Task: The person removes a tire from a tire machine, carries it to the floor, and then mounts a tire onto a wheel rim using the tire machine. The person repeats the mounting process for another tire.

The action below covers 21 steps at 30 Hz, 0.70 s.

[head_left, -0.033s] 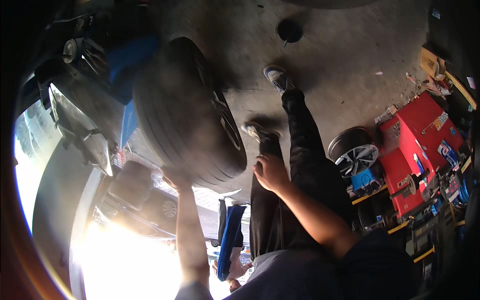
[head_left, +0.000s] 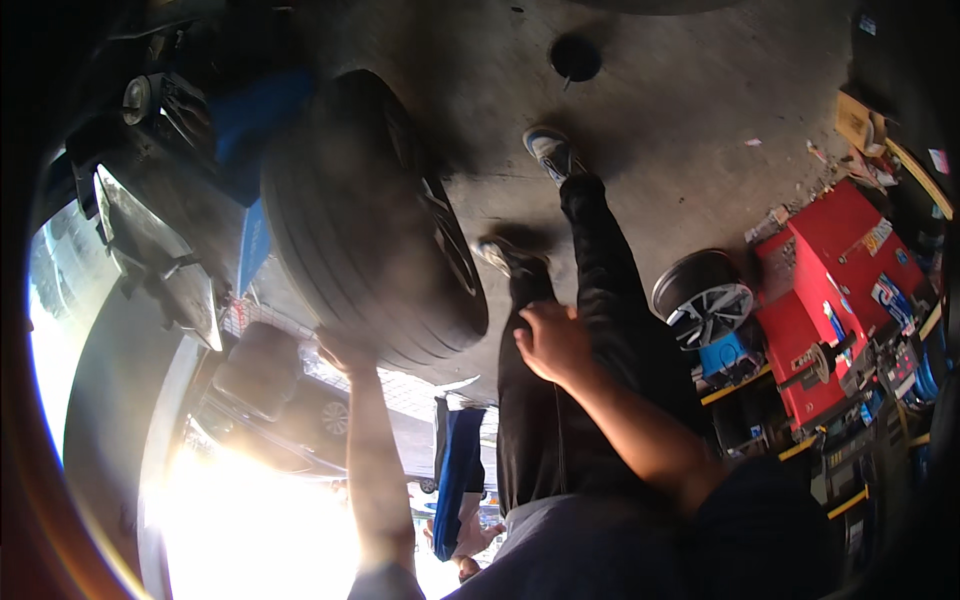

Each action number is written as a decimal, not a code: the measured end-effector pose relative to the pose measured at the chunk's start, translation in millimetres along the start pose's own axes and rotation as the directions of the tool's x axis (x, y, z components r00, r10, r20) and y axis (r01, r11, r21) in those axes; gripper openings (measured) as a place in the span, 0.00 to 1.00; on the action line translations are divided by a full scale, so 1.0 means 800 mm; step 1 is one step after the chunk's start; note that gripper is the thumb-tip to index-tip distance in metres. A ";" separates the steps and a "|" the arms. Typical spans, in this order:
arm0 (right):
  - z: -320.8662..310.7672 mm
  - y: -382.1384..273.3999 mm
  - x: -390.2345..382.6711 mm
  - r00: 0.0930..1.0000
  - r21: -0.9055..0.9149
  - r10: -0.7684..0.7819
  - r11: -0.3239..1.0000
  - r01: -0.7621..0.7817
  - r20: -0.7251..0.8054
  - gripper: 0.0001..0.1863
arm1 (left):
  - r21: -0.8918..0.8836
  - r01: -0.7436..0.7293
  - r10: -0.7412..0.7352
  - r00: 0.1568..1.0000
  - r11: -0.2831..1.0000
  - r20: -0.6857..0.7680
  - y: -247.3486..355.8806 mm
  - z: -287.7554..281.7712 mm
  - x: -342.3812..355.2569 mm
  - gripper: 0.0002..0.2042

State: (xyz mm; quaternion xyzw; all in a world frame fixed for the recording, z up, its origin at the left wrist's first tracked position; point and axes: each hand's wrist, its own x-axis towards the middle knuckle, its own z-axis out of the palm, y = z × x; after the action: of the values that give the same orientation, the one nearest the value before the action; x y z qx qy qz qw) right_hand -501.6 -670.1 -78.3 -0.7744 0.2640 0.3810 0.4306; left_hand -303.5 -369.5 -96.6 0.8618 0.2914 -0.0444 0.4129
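A large car wheel (head_left: 350, 230) with a black tyre stands upright on my left, its spoked rim turned toward my legs. My left hand (head_left: 347, 352) holds the tyre by its tread at the near lower edge; haze and glare blur the fingers. In front of my dark trousers hangs my right hand (head_left: 556, 343), with nothing in it. Its fingers are slightly bent and apart. My two shoes, one of them the farther shoe (head_left: 547, 150), are on the concrete floor.
To the right is a red machine (head_left: 850, 270) with a shaft. Beside it sits a bare alloy rim (head_left: 715, 312). A round black object (head_left: 575, 58) lies on the floor ahead. Another person (head_left: 462, 490) and a parked car (head_left: 300, 400) appear at the lower left, near strong glare.
My right hand has shifted slightly to the right, and its fingers are a little more spread. The left hand stays on the tyre; the whole view has shifted slightly.
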 end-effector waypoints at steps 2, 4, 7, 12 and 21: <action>-0.047 0.016 -0.051 0.997 -0.296 0.080 0.952 -0.073 0.013 0.27 | -0.017 -0.052 0.052 0.999 0.999 -0.009 0.007 -0.003 0.024 0.24; -0.073 0.023 -0.100 0.930 -0.468 0.367 0.826 -0.313 0.026 0.35 | 0.016 -0.021 0.020 1.000 1.000 0.020 0.012 -0.009 0.046 0.30; -0.083 0.026 -0.139 0.764 -0.390 0.633 0.738 -0.550 0.122 0.42 | 0.082 -0.023 0.014 0.994 0.996 0.105 0.015 -0.019 0.072 0.34; -0.049 0.025 -0.159 0.733 -0.229 0.674 0.730 -0.644 0.088 0.38 | 0.234 -0.150 0.125 0.985 0.961 0.120 0.012 -0.035 0.109 0.36; 0.021 0.028 -0.166 0.862 -0.169 0.507 0.851 -0.497 0.017 0.39 | 0.312 -0.269 0.229 0.960 0.911 0.160 -0.003 -0.060 0.159 0.34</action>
State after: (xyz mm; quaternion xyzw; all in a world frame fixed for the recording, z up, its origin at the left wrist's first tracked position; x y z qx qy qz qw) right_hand -600.1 -655.7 13.7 -0.6984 0.4126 0.5234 0.2608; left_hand -207.7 -273.9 -107.3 0.9445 0.1423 -0.0911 0.2817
